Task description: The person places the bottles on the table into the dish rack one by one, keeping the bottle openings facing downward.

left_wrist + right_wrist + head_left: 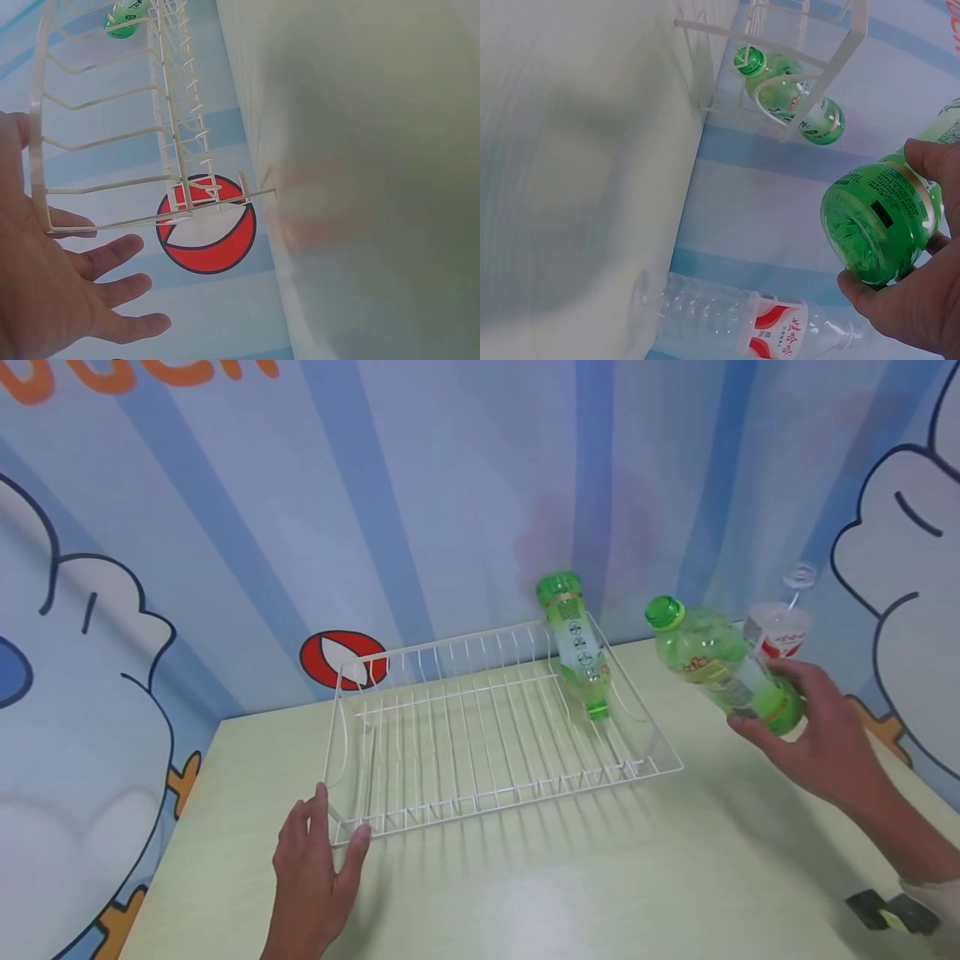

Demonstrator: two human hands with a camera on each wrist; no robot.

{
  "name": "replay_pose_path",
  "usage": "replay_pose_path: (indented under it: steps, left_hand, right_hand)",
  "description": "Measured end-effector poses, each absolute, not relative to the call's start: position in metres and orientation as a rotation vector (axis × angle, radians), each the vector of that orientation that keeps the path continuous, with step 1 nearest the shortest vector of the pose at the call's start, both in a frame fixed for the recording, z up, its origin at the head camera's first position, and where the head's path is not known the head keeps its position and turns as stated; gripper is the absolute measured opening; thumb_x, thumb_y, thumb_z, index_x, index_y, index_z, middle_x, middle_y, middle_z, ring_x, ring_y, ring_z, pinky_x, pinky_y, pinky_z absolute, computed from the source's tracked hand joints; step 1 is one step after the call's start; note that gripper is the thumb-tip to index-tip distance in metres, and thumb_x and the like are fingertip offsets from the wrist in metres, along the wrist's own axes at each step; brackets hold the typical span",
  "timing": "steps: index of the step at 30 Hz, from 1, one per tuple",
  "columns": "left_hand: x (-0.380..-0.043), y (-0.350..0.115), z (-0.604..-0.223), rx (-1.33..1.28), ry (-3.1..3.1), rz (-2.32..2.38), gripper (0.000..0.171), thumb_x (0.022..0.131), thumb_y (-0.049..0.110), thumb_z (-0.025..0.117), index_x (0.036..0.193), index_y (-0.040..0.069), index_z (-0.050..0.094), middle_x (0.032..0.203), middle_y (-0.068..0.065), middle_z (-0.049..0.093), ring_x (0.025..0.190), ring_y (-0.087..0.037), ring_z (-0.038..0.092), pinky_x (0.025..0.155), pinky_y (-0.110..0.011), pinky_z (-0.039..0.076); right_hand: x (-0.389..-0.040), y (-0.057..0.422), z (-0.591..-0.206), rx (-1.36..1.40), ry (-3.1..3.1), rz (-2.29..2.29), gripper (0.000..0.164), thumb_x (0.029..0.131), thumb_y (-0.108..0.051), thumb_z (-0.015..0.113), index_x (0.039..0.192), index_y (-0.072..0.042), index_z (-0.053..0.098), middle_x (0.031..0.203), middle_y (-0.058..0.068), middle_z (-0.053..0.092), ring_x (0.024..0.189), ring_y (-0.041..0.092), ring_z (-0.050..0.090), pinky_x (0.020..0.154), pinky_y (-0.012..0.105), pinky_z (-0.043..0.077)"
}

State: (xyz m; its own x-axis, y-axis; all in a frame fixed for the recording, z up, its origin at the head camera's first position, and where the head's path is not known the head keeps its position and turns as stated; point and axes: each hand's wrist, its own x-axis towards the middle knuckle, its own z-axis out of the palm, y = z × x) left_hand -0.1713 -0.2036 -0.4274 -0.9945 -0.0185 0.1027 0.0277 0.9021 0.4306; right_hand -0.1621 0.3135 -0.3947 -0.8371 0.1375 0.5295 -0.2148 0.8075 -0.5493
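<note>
My right hand (832,739) grips a green plastic bottle (723,664) around its base end, off the table. The bottle is tilted, its green cap toward the upper left. In the right wrist view, the base of this bottle faces the camera. A second green bottle (577,647) leans cap-down in the right end of a white wire dish rack (480,797), its base against the back rail. At the rack's front left corner is my left hand (311,860), fingers spread and mostly straight, thumb by the front rail. The left wrist view shows that hand (52,277) around the corner wires.
A clear bottle with a red and white label (780,627) stands at the back right, partly behind the held bottle. The rack stands on a pale table (525,893) against a blue striped wall (465,485). A dark object (892,910) shows by the right sleeve.
</note>
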Motion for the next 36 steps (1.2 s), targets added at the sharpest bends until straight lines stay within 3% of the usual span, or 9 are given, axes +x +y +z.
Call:
replay_pose_path:
  steps: [4, 8, 11, 17, 25, 31, 36]
  left_hand:
    - [-0.172, -0.204, -0.426, -0.027, -2.959, -0.649, 0.081, 0.094, 0.051, 0.045, 0.151, 0.006, 0.008, 0.143, -0.023, 0.020, 0.130, -0.039, 0.016, 0.104, -0.062, 0.015]
    - [-0.174, -0.204, -0.423, -0.067, -2.953, -0.605, 0.080, 0.094, 0.050, 0.045, 0.149, 0.002, 0.012, 0.143, -0.024, 0.022, 0.132, -0.040, 0.014, 0.105, -0.062, 0.013]
    - [-0.176, -0.202, -0.421, -0.105, -2.927, -0.589, 0.080, 0.094, 0.050, 0.047, 0.148, 0.000, 0.017, 0.142, -0.024, 0.024, 0.133, -0.042, 0.013, 0.105, -0.062, 0.013]
    - [-0.177, -0.199, -0.420, -0.186, -2.797, -0.539, 0.072, 0.093, 0.047, 0.050, 0.141, -0.003, 0.033, 0.140, -0.022, 0.029, 0.132, -0.042, 0.017, 0.102, -0.063, 0.015]
    - [-0.180, -0.182, -0.409, -0.240, -2.690, -0.520, 0.064, 0.084, 0.036, 0.067, 0.135, 0.001, 0.046, 0.140, -0.018, 0.033, 0.134, -0.038, 0.018, 0.101, -0.063, 0.018]
    - [-0.180, -0.173, -0.403, -0.320, -2.647, -0.525, 0.062, 0.081, 0.032, 0.071, 0.131, 0.004, 0.050, 0.138, -0.016, 0.037, 0.135, -0.035, 0.019, 0.100, -0.063, 0.020]
    - [-0.181, -0.165, -0.401, -0.389, -2.621, -0.526, 0.061, 0.080, 0.033, 0.072, 0.131, 0.007, 0.050, 0.137, -0.013, 0.040, 0.136, -0.034, 0.020, 0.101, -0.062, 0.020]
  right_hand:
    - [-0.163, 0.307, -0.393, 0.089, -2.435, 0.843, 0.078, 0.074, -0.014, 0.079, 0.139, -0.007, 0.037, 0.120, 0.019, 0.048, 0.094, 0.025, 0.044, 0.065, 0.019, 0.031]
    - [-0.165, 0.300, -0.393, 0.164, -2.420, 0.832, 0.077, 0.072, -0.012, 0.081, 0.137, -0.010, 0.040, 0.118, 0.012, 0.049, 0.095, 0.016, 0.041, 0.068, 0.023, 0.033]
    - [-0.166, 0.295, -0.394, 0.230, -2.415, 0.823, 0.078, 0.070, -0.010, 0.082, 0.137, -0.012, 0.041, 0.118, 0.008, 0.050, 0.095, 0.012, 0.042, 0.068, 0.021, 0.036]
    - [-0.168, 0.284, -0.390, 0.309, -2.438, 0.797, 0.077, 0.069, -0.010, 0.082, 0.135, -0.011, 0.042, 0.118, 0.008, 0.049, 0.095, 0.016, 0.045, 0.065, 0.016, 0.040]
    - [-0.166, 0.270, -0.379, 0.415, -2.459, 0.738, 0.081, 0.067, -0.009, 0.083, 0.136, -0.013, 0.041, 0.122, 0.008, 0.048, 0.096, 0.016, 0.046, 0.061, 0.023, 0.047]
    - [-0.168, 0.258, -0.375, 0.471, -2.483, 0.678, 0.084, 0.066, -0.012, 0.084, 0.138, -0.016, 0.040, 0.129, 0.003, 0.046, 0.107, 0.015, 0.046, 0.073, 0.013, 0.044]
    - [-0.170, 0.251, -0.374, 0.523, -2.465, 0.683, 0.083, 0.065, -0.012, 0.085, 0.136, -0.015, 0.043, 0.131, 0.003, 0.045, 0.107, 0.013, 0.046, 0.069, 0.014, 0.045]
